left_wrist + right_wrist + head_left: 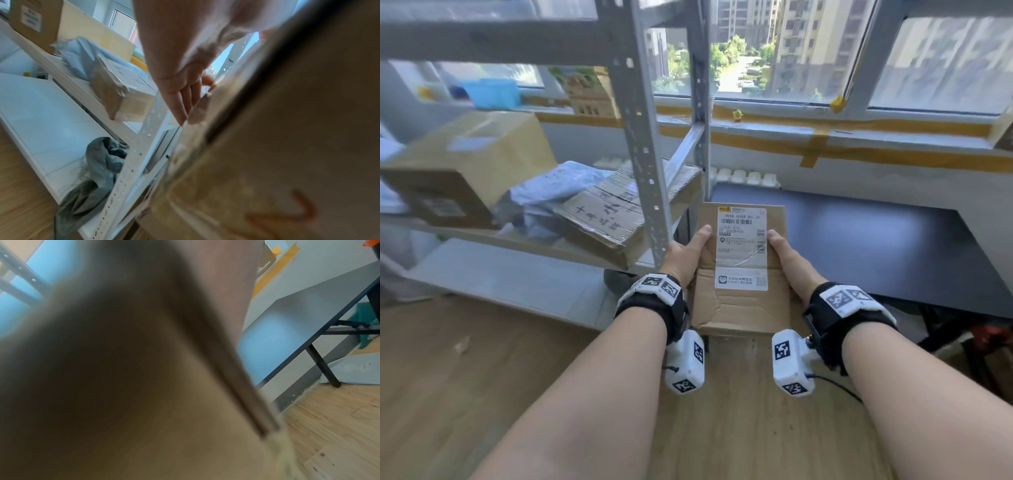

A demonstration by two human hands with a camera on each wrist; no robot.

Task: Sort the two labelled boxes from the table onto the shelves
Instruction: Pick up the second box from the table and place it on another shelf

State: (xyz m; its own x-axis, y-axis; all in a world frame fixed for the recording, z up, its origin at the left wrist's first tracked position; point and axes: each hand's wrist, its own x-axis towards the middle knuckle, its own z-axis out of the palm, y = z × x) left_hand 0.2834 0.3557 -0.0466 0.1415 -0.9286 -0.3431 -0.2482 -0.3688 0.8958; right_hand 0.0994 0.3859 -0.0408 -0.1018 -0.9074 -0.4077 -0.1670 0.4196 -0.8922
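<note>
A flat cardboard box (743, 311) with a white shipping label on top hangs in the air between my two hands, just right of the rack's front post (643, 154). My left hand (688, 253) holds its left edge, thumb on the top face. In the left wrist view my fingers (180, 100) lie straight along the side of the box (287, 129). My right hand (787, 260) holds the right edge the same way, thumb on top. The box (123, 386) fills most of the right wrist view, hiding that hand's fingers.
The grey metal rack's middle shelf carries a large cardboard box (465, 164), a grey mailer bag (554, 188) and a taped flat box with handwriting (602, 222). A white lower shelf board (500, 274) lies below. A black table (876, 240) stands to the right. A dark bag (98, 170) lies by the post's foot.
</note>
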